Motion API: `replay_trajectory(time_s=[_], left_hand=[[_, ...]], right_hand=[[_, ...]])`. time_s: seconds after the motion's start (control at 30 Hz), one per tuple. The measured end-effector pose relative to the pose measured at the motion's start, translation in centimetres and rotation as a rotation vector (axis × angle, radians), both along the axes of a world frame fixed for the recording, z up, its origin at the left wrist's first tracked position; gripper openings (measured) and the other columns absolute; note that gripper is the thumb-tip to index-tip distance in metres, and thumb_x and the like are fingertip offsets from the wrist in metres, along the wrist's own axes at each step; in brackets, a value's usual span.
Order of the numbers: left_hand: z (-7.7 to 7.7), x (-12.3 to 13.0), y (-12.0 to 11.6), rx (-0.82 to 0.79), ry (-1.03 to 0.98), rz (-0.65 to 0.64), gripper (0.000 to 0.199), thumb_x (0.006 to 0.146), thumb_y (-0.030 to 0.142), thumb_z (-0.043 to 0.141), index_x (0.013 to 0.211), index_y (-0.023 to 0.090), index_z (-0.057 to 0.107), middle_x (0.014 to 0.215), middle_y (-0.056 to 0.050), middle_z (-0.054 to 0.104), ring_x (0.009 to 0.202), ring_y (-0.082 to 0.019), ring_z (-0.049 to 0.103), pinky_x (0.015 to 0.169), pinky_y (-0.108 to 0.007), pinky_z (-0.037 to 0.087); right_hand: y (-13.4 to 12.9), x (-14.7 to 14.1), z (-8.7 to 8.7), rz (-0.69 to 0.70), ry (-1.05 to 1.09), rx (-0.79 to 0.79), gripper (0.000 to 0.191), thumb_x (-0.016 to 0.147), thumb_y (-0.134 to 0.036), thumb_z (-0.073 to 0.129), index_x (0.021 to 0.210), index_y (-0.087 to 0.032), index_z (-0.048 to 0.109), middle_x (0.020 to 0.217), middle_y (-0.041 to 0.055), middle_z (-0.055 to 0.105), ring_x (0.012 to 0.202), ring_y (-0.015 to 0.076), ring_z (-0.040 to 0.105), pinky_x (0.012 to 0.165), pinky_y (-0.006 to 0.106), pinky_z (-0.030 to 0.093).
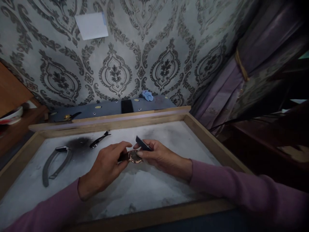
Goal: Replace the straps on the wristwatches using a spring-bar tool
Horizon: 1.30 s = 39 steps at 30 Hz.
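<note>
A round watch (135, 157) with a shiny rim and a dark strap is held between both hands above the white-bottomed wooden tray (145, 211). My left hand (106, 164) grips the strap at the watch's left side, its index finger stretched toward the right hand. My right hand (161, 156) has its thumb on the watch's right edge, and a dark flat strip (142, 143), perhaps the other strap part, rises between its fingers. Left of my hands lie a watch with a grey strap (57, 161) and a smaller dark watch (98, 140).
Behind the tray, a dark phone (127, 106), a crumpled blue cloth (147, 95) and a dark object with a yellowish part (70, 116) rest on the blue surface. A bowl (13, 116) stands far left. A purple curtain (224, 83) hangs at right.
</note>
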<state>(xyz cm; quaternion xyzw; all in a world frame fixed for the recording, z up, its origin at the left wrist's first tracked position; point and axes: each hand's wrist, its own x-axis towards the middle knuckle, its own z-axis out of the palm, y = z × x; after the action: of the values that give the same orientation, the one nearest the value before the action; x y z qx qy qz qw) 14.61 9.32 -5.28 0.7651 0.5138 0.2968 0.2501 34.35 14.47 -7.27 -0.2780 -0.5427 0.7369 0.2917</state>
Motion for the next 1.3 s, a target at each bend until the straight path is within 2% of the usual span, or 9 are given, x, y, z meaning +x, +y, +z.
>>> replay_trajectory(time_s=[0.07,0.13,0.23,0.4,0.63,0.83,1.0,1.17,1.3], left_hand=[[0.2,0.0,0.3,-0.265,-0.197,-0.003,0.025,0.077,0.020,0.061,0.102,0.022,0.057,0.078,0.001,0.059,0.071,-0.016,0.052,0.064,-0.027,0.038],[0.6,-0.2,0.6,-0.495,-0.370,-0.067,0.023,0.073,0.021,0.063,0.095,0.020,0.057,0.081,0.001,0.058,0.075,-0.015,0.053,0.067,-0.027,0.040],[1.1,-0.6,1.0,-0.672,-0.467,-0.134,0.019,0.071,0.021,0.065,0.089,0.017,0.060,0.086,0.000,0.060,0.080,-0.015,0.052,0.074,-0.027,0.039],[0.8,-1.2,1.1,-0.693,-0.492,-0.128,0.016,0.075,0.028,0.065,0.086,0.016,0.064,0.077,0.001,0.057,0.072,-0.013,0.046,0.069,-0.026,0.035],[0.4,-1.5,1.4,-0.698,-0.488,-0.161,0.018,0.073,0.027,0.065,0.087,0.016,0.065,0.079,0.001,0.059,0.073,-0.013,0.046,0.069,-0.026,0.034],[1.5,-2.7,1.5,-0.872,-0.236,-0.212,0.021,0.071,0.026,0.063,0.090,0.017,0.062,0.068,0.004,0.056,0.061,-0.011,0.047,0.056,-0.023,0.034],[1.0,-3.6,1.6,-0.987,-0.089,-0.257,0.016,0.073,0.030,0.062,0.083,0.017,0.058,0.067,0.003,0.061,0.055,-0.011,0.053,0.055,-0.023,0.041],[0.5,-3.4,1.7,-0.895,-0.072,-0.191,0.018,0.074,0.032,0.060,0.084,0.017,0.058,0.066,0.003,0.058,0.052,-0.010,0.054,0.050,-0.021,0.042],[1.8,-3.5,2.0,-0.782,-0.031,-0.172,0.025,0.079,0.037,0.054,0.094,0.017,0.057,0.076,0.000,0.060,0.058,-0.013,0.060,0.047,-0.021,0.044]], right_hand=[[0.1,0.2,0.0,0.027,0.084,-0.121,0.032,0.068,-0.034,0.080,0.088,-0.013,0.065,0.081,0.0033,0.066,0.073,0.0122,0.058,0.071,0.026,0.043],[0.2,0.3,0.2,0.041,0.124,-0.154,0.028,0.070,-0.030,0.080,0.086,-0.013,0.066,0.084,0.0037,0.067,0.077,0.0124,0.060,0.077,0.027,0.043],[0.3,0.5,0.3,0.043,0.145,-0.175,0.025,0.072,-0.028,0.078,0.089,-0.014,0.066,0.083,0.0021,0.067,0.076,0.0119,0.060,0.079,0.027,0.043],[0.3,0.4,0.0,0.026,0.146,-0.177,0.025,0.072,-0.026,0.078,0.090,-0.014,0.066,0.081,0.0014,0.067,0.075,0.0115,0.060,0.077,0.027,0.043],[0.4,0.5,0.0,-0.035,0.018,-0.116,0.026,0.071,-0.028,0.078,0.091,-0.014,0.067,0.086,0.0025,0.068,0.078,0.0124,0.060,0.079,0.028,0.043],[0.7,1.3,0.3,0.049,-0.156,0.008,0.023,0.072,-0.029,0.076,0.087,-0.013,0.067,0.080,0.0018,0.068,0.071,0.0116,0.059,0.073,0.026,0.045],[0.9,1.5,-0.4,0.109,-0.278,0.087,0.015,0.072,-0.021,0.071,0.083,-0.013,0.066,0.069,-0.0008,0.064,0.066,0.0111,0.057,0.067,0.024,0.044],[0.8,1.1,-0.7,0.108,-0.386,0.158,0.005,0.070,-0.014,0.063,0.075,-0.014,0.064,0.064,-0.0020,0.061,0.062,0.0106,0.054,0.063,0.023,0.041],[0.9,1.2,-0.4,0.098,-0.418,0.253,0.008,0.075,-0.020,0.060,0.077,-0.013,0.063,0.065,-0.0005,0.059,0.062,0.0110,0.051,0.058,0.023,0.037]])
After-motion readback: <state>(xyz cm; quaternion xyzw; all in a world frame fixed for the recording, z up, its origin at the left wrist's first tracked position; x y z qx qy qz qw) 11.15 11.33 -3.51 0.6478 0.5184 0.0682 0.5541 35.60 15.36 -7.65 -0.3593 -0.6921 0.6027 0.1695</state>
